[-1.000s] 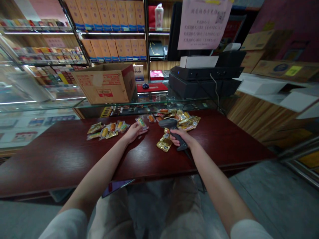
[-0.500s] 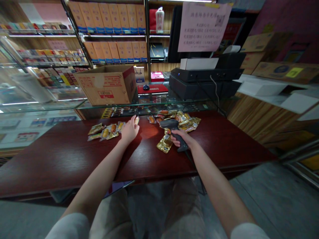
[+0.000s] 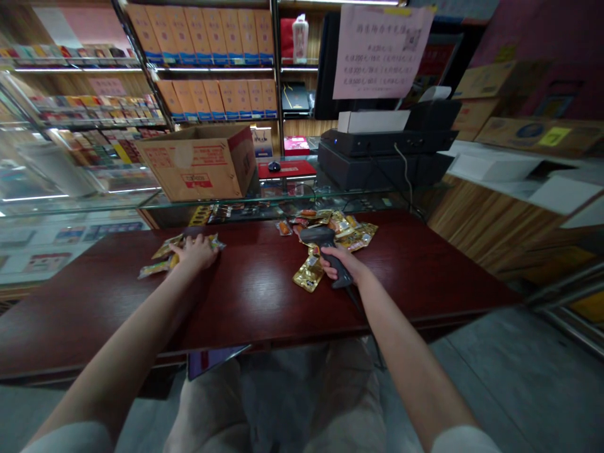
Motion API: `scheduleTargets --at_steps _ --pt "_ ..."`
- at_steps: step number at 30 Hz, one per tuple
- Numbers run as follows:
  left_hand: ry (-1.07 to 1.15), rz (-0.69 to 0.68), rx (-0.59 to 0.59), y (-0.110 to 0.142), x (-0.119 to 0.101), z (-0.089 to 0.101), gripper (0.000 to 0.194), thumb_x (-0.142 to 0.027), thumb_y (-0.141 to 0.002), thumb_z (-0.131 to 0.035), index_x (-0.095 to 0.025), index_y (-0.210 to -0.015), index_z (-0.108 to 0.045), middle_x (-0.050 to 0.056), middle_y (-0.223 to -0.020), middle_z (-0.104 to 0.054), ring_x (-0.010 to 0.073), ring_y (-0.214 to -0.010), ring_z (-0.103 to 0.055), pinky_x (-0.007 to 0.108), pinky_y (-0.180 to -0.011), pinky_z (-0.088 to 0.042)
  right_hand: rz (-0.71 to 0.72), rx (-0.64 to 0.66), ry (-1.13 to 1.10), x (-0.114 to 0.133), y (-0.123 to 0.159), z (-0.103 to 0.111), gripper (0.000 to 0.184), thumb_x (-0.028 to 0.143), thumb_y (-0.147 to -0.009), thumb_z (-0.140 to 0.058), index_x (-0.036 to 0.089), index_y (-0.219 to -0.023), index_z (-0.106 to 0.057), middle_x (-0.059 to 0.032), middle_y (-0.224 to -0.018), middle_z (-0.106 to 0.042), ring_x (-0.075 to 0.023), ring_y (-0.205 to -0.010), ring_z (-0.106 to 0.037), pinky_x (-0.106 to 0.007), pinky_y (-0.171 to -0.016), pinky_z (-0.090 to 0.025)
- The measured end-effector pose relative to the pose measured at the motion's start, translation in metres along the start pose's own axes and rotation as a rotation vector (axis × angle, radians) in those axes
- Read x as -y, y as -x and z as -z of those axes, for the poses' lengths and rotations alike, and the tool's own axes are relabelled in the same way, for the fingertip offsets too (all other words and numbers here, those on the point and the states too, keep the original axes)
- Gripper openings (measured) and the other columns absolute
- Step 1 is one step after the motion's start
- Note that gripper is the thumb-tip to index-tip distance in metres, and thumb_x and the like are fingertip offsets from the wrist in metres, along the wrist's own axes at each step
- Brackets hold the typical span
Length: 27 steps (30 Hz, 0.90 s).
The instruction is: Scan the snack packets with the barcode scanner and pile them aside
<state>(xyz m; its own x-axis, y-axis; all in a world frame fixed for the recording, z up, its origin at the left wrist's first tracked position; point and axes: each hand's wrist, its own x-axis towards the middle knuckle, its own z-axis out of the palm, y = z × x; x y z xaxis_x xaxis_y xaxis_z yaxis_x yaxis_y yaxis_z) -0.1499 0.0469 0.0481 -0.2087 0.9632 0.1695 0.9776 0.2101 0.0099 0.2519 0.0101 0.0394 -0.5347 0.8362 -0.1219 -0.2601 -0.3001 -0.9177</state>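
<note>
My left hand lies palm down on a group of small foil snack packets, covering most of them. My right hand is wrapped around the grip of a black handheld barcode scanner, whose cable runs down past the table edge. Just left of that hand lies a gold foil packet. Beyond the scanner is a loose heap of yellow and gold snack packets.
The dark red wooden counter carries everything. Behind it stand a glass display case, a cardboard box and a black printer unit. A phone sits below the front edge, over my lap.
My left hand has moved left from the middle of the counter onto the left group of packets, which now look pushed together. My right hand and the scanner have barely moved.
</note>
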Motion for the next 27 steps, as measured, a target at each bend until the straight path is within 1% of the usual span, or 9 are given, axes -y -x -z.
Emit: scheduleTargets --at_steps 2,4,7,11,14,17,21,24,27 --pt "-0.008 -0.046 -0.069 -0.006 -0.009 0.004 0.053 -0.047 -0.089 -0.046 -0.017 -0.130 -0.061 0.023 -0.151 -0.044 0.0509 -0.144 -0.022 0.082 -0.104 -0.001 0.007 -0.006 -0.001 -0.001 -0.002 0.001 0.034 0.043 -0.075 -0.072 0.021 -0.090 -0.051 0.0079 -0.053 -0.050 -0.0060 -0.034 -0.036 -0.018 -0.031 -0.030" --pt "0.020 -0.186 -0.153 -0.012 -0.034 0.004 0.053 -0.048 -0.090 -0.047 -0.016 -0.130 -0.060 0.022 -0.153 -0.041 0.0465 -0.147 -0.020 0.076 -0.110 0.000 0.017 -0.025 -0.010 -0.002 -0.004 0.003 0.034 0.042 -0.075 -0.073 0.021 -0.088 -0.049 0.0078 -0.053 -0.051 -0.0063 -0.034 -0.037 -0.019 -0.031 -0.031" --pt "0.190 -0.349 -0.085 -0.023 -0.093 -0.001 0.050 -0.049 -0.094 -0.042 -0.016 -0.127 -0.060 0.023 -0.140 -0.055 0.0391 -0.135 -0.044 0.061 -0.113 -0.022 0.032 -0.064 -0.036 -0.003 -0.006 0.007 0.035 0.042 -0.074 -0.074 0.021 -0.085 -0.048 0.0077 -0.053 -0.051 -0.0065 -0.035 -0.038 -0.019 -0.032 -0.031" --pt "0.449 -0.145 0.142 -0.037 -0.167 -0.014 0.061 -0.060 -0.089 -0.048 -0.014 -0.129 -0.056 0.027 -0.132 -0.059 0.0435 -0.124 -0.053 0.057 -0.100 -0.039 0.040 -0.089 -0.055 -0.001 -0.005 0.012 0.035 0.044 -0.074 -0.073 0.021 -0.087 -0.050 0.0078 -0.053 -0.050 -0.0064 -0.035 -0.038 -0.019 -0.032 -0.031" --pt "0.495 -0.090 0.093 -0.041 -0.195 -0.024 0.070 -0.061 -0.081 -0.060 -0.017 -0.134 -0.054 0.028 -0.143 -0.049 0.0503 -0.131 -0.042 0.064 -0.100 -0.033 0.038 -0.102 -0.053 0.001 -0.004 0.011 0.035 0.044 -0.074 -0.073 0.021 -0.084 -0.050 0.0073 -0.053 -0.051 -0.0064 -0.035 -0.038 -0.019 -0.032 -0.031" --pt "0.580 -0.121 0.050 -0.043 -0.201 -0.030 0.057 -0.045 -0.075 -0.070 -0.017 -0.124 -0.062 0.027 -0.143 -0.047 0.0519 -0.133 -0.036 0.067 -0.104 -0.026 0.029 -0.106 -0.047 0.001 -0.004 0.010 0.033 0.043 -0.075 -0.072 0.020 -0.088 -0.052 0.0075 -0.053 -0.050 -0.0066 -0.035 -0.038 -0.019 -0.033 -0.032" --pt "0.936 -0.154 0.137 -0.049 -0.185 -0.032 0.040 -0.024 -0.066 -0.073 -0.012 -0.104 -0.068 0.025 -0.127 -0.060 0.0455 -0.134 -0.039 0.058 -0.111 -0.027 0.025 -0.093 -0.045 0.001 -0.006 0.011 0.034 0.042 -0.075 -0.073 0.019 -0.091 -0.053 0.0072 -0.054 -0.051 -0.0068 -0.035 -0.038 -0.019 -0.033 -0.031" --pt "1.063 -0.174 0.224 -0.047 -0.161 -0.028 0.032 -0.030 -0.073 -0.066 -0.014 -0.101 -0.068 0.015 -0.103 -0.070 0.0339 -0.116 -0.059 0.049 -0.103 -0.043 0.015 -0.072 -0.045 0.001 -0.006 0.012 0.033 0.042 -0.076 -0.071 0.019 -0.091 -0.054 0.0069 -0.054 -0.050 -0.0071 -0.036 -0.039 -0.019 -0.033 -0.030" --pt "1.379 -0.173 0.372 -0.032 -0.133 -0.023 0.029 -0.036 -0.084 -0.054 -0.015 -0.097 -0.068 0.015 -0.099 -0.072 0.0265 -0.100 -0.067 0.043 -0.091 -0.053 -0.005 -0.053 -0.044 0.002 -0.005 0.011 0.029 0.042 -0.079 -0.067 0.019 -0.091 -0.054 0.0073 -0.054 -0.049 -0.0070 -0.035 -0.037 -0.019 -0.033 -0.029"
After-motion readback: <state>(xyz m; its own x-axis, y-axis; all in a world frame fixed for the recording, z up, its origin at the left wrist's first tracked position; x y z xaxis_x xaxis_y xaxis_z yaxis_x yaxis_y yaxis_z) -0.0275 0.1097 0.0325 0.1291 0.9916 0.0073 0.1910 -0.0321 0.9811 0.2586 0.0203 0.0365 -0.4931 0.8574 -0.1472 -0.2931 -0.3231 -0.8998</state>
